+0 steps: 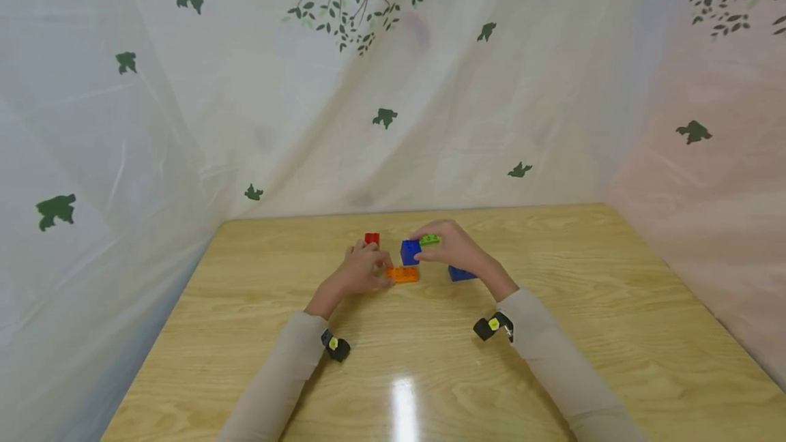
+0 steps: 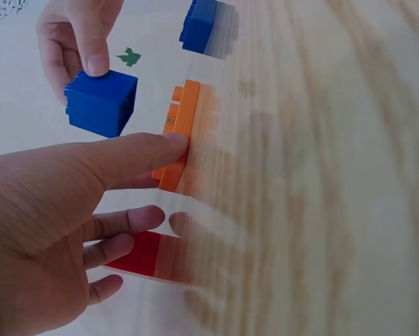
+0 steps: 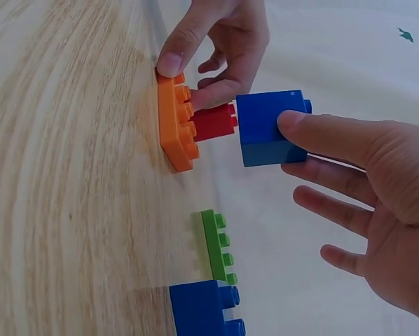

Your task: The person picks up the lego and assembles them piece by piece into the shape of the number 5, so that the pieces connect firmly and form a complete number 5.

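Observation:
On the wooden table lies a flat orange building brick (image 1: 403, 275), studs up. My left hand (image 1: 364, 270) pinches its left end between thumb and fingers, as the left wrist view shows. Above the brick, my right hand (image 1: 453, 248) holds a blue building brick (image 3: 271, 128) between thumb and index finger, its other fingers spread loose. In the right wrist view a gap shows between the blue brick and the orange one's studs. A red brick (image 1: 372, 238) stands just beyond my left hand, partly hidden by the fingers.
A flat green brick (image 3: 215, 246) lies behind my right hand. Another blue brick (image 1: 462, 273) rests on the table under my right wrist. A hanging cloth (image 1: 430, 155) with leaf and bird prints rises behind the table's far edge.

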Demonstrator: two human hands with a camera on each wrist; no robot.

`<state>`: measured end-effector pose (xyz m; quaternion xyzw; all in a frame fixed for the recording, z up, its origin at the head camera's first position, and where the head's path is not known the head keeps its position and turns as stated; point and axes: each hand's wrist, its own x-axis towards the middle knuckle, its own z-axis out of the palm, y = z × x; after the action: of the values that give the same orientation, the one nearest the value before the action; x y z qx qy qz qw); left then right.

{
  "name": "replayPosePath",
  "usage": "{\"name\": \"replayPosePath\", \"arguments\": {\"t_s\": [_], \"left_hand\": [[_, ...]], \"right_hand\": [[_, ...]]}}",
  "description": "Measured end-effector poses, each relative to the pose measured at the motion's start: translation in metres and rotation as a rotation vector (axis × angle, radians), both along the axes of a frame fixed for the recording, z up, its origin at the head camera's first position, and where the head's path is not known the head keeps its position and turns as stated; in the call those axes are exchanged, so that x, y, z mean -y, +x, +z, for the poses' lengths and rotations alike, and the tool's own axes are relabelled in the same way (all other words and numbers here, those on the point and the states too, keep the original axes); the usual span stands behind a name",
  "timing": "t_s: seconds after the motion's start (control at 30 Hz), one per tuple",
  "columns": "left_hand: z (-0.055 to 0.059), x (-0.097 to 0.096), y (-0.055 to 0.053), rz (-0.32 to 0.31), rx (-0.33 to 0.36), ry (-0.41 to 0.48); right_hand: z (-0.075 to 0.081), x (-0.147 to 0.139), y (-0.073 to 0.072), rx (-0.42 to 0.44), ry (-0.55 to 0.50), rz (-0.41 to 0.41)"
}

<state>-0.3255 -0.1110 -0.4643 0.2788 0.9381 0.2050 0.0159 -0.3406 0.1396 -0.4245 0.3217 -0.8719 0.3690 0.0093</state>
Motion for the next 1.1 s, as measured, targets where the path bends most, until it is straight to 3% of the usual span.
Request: {"name": "replayPosePath", "arguments": {"t_s": [0.67,1.1], "left_hand": [[0.0023,0.0007,0.0016,0.013,0.034,0.026],[0.0022,0.0006,0.0033,0.016,0.024,0.038]], "right_hand": [[-0.0057,0.0043,0.0016,0.071,0.089,-0.011],[-0.0099,0.0057,0.0015,0.041,0.11,0.001]]}}
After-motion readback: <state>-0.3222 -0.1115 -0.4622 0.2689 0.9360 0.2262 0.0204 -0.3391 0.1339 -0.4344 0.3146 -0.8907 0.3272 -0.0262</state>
